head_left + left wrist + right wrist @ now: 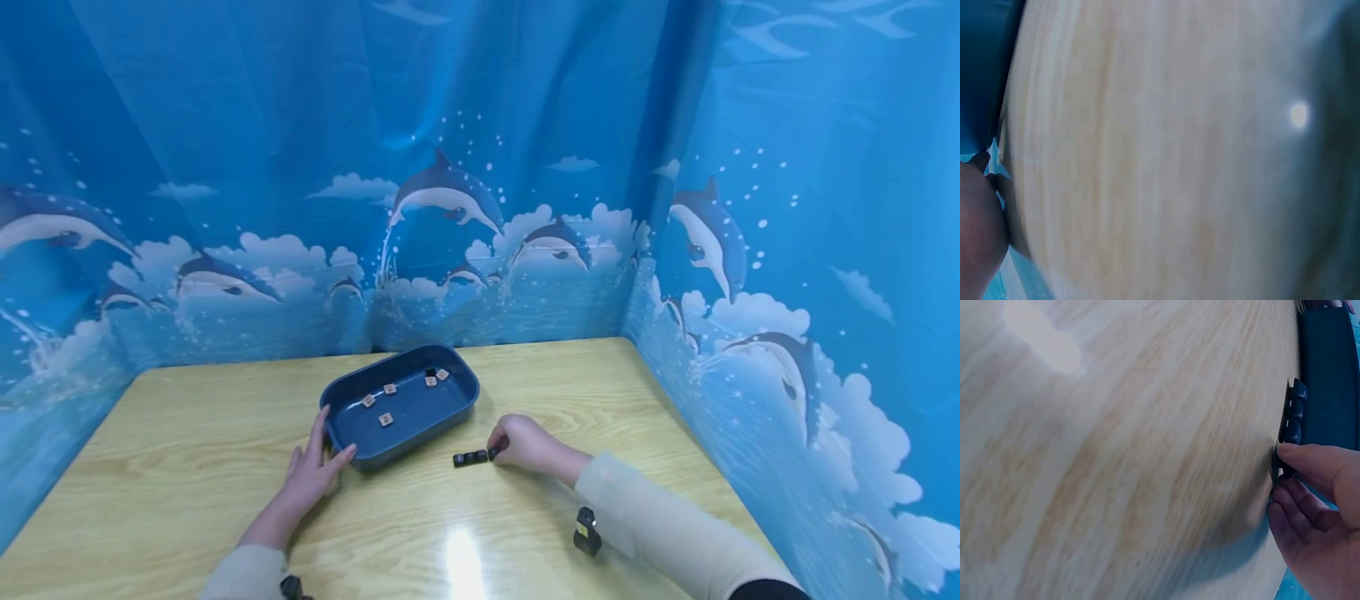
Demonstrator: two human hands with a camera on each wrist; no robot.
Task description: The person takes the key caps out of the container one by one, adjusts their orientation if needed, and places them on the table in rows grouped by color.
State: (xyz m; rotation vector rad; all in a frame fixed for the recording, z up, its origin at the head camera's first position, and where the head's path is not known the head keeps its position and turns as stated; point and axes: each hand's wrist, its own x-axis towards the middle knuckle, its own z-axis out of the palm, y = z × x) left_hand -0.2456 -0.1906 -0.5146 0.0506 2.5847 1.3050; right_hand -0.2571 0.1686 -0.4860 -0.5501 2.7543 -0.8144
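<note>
Black cubes [470,458] lay in a row on the surface [600,383] in the head view; the right hand [528,446] pinched the end one in its grip. The left hand [303,479], its grip spread wide, touched the tray [420,437] of pale cubes [386,419], before a dolphin curtain [450,275]. In the left wrist view, surface filled most. In the right wrist view, the thumb [1316,459] partly hid the pinched cube.

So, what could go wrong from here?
The right hand pinches a black cube at one end of the row, so a slip might knock the row crooked. The left hand touches the tray, so a push could slide the loose light cubes inside.
</note>
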